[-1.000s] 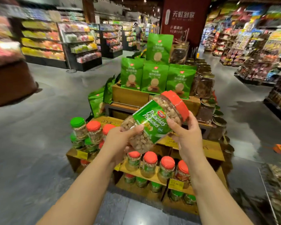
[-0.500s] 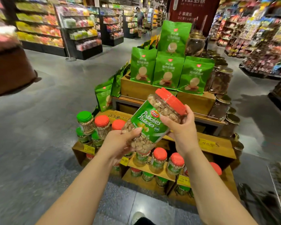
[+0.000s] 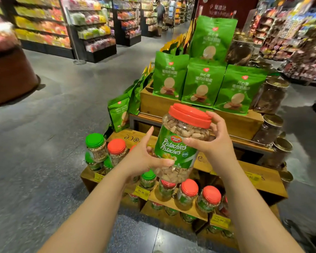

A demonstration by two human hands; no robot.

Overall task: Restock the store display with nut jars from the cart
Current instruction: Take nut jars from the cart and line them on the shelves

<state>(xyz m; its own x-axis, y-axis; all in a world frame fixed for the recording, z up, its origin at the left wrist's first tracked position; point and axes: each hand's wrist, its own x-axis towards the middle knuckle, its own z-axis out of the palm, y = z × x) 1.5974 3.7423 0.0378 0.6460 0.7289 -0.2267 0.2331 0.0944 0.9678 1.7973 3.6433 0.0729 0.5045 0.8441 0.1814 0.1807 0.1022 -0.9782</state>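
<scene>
Head view puts the jar (image 3: 181, 143) at frame centre, held in the air just above the display (image 3: 263, 178), nearly upright with its red lid tipped slightly to the upper left. It is clear plastic, packed with pistachios and wrapped in a glossy green label, so I judge it fairly heavy for its size, stiff-walled, unlikely to break, but slick on the label; the safest hold looks to be one hand under the base and the other around the shoulder below the lid. That is roughly how it is held: the left hand (image 3: 144, 157) cups the lower side, thumb across the front near the base and forefinger pointing up, while the right hand (image 3: 210, 141) wraps the upper body, fingers (image 3: 212, 117) curled against the lid rim. Both hands are closed around the jar, not loose. On the tier below, at lower centre, I count four small jars (image 3: 189, 195) clearly, one green-lidded and three red, with more half hidden beneath. Left of centre stands a second cluster: one green lid, one red plainly, others blocked. Three green bags (image 3: 202, 83) face forward in a row above, one more on top. The cart is not clearly in view.
</scene>
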